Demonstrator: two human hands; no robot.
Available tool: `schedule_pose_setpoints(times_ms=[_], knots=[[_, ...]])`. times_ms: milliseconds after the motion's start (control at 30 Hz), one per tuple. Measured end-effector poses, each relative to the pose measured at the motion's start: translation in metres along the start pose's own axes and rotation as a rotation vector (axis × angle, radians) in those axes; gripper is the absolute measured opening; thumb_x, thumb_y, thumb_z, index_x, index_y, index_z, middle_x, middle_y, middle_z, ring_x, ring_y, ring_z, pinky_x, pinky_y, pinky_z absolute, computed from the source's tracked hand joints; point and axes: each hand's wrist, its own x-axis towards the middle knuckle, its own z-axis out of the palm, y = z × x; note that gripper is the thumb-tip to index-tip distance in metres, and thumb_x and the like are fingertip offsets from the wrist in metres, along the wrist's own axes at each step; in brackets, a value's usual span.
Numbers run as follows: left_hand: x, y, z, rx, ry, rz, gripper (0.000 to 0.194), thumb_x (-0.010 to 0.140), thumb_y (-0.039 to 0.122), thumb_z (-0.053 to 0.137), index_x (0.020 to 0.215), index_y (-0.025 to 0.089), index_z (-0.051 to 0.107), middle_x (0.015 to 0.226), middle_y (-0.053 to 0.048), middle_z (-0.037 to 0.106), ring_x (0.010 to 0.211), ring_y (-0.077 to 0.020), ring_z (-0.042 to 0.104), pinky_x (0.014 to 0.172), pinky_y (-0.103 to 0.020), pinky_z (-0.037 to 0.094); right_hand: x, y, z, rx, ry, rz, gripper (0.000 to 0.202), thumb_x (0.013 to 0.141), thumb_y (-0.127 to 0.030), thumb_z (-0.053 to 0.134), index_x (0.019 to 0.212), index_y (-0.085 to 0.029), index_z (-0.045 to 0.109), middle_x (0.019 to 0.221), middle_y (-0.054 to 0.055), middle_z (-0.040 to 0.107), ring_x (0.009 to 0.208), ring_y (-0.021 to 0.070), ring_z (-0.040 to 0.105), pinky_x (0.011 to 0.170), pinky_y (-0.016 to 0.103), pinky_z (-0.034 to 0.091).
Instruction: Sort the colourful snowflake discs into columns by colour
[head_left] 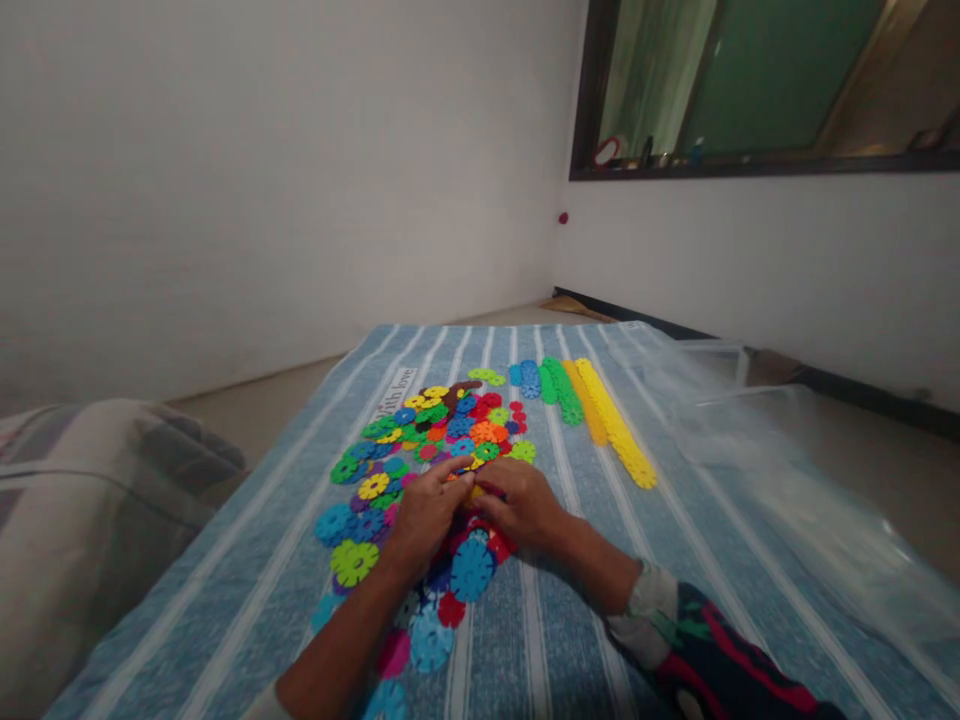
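Note:
My left hand (431, 508) and my right hand (526, 502) meet over a heap of notched plastic discs, flower-shaped connector pieces. A small orange-yellow disc (476, 492) shows between the thumbs, pinched by my right fingers. The fingers of my left hand are bent and pressed together beside it; what they hold is hidden. Around the hands lie a yellow disc (373, 486), an orange disc (489, 432), a lime green disc (354, 563) and a blue disc (472, 569), with several more in red, green, purple and pink.
Right of the heap, discs lie in overlapping rows: a yellow row (616, 425), an orange row (585, 402), a green row (562, 392) and a blue row (529, 379). Clear plastic containers (750, 425) stand along the right edge of the striped cloth (517, 660). Draped fabric (97, 500) is at left.

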Motion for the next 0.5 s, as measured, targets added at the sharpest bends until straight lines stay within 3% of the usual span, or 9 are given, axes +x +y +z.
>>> schedule_pose_setpoints(times_ms=[133,267,367,500], knots=[[-0.003,0.003,0.002,-0.007,-0.037,0.020,0.062,0.070,0.052,0.064,0.116,0.011,0.064,0.074,-0.005,0.073,0.068,-0.0201,0.066,0.060,-0.029,0.048,0.008,0.002,-0.018,0.097,-0.052,0.043,0.012,0.086,-0.016,0.058,0.084,-0.019,0.069,0.084,0.002,0.070,0.080,0.0139,0.062,0.075,0.024,0.044],[-0.001,0.002,0.000,-0.013,-0.013,0.065,0.069,0.070,0.055,0.063,0.123,0.012,0.058,0.088,-0.008,0.075,0.088,-0.0238,0.068,0.074,-0.033,0.052,0.013,0.031,-0.065,-0.145,-0.152,0.104,0.013,0.084,-0.013,0.060,0.081,-0.017,0.071,0.088,0.004,0.070,0.085,0.0147,0.062,0.076,0.023,0.043],[0.002,-0.001,-0.003,0.069,0.008,0.103,0.056,0.069,0.053,0.063,0.109,0.014,0.065,0.095,-0.008,0.075,0.088,-0.0236,0.067,0.077,-0.034,0.052,0.005,0.063,-0.106,-0.530,-0.226,0.334,0.015,0.086,-0.018,0.058,0.084,-0.019,0.074,0.094,0.006,0.070,0.094,0.0168,0.061,0.080,0.024,0.042],[0.003,-0.001,-0.003,0.257,-0.006,0.163,0.036,0.072,0.048,0.058,0.086,0.017,0.071,0.079,-0.004,0.074,0.073,-0.0197,0.065,0.069,-0.030,0.049,-0.011,0.094,-0.138,-0.648,-0.233,0.459,0.021,0.085,-0.016,0.056,0.087,-0.018,0.076,0.098,0.010,0.071,0.093,0.0199,0.062,0.079,0.027,0.041]])
